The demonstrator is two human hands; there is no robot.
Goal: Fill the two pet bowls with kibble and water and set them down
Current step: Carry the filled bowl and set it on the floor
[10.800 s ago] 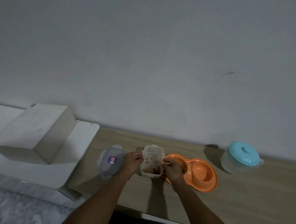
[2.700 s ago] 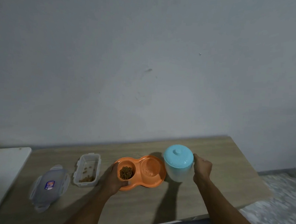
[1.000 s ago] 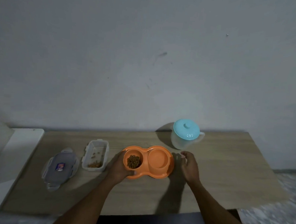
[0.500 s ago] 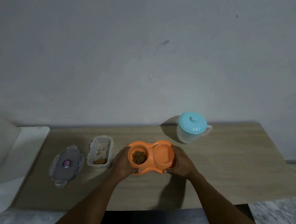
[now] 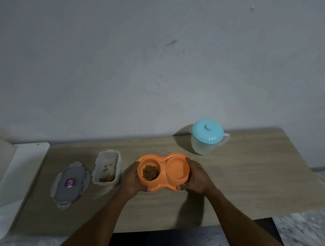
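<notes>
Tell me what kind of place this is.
Probably a room at home, set up for feeding a pet: a wooden table against a bare wall, an orange double pet bowl with kibble, and a lidded water jug.

Dim, flat indoor light. Soft shadows fall on the table below the right hand's fingers and left of the jug. Floor at lower right smeared by blur; wide-angle bending at edges.

I see a wooden table against a grey wall; white ledge at table's left end, marbled floor right of it.
</notes>
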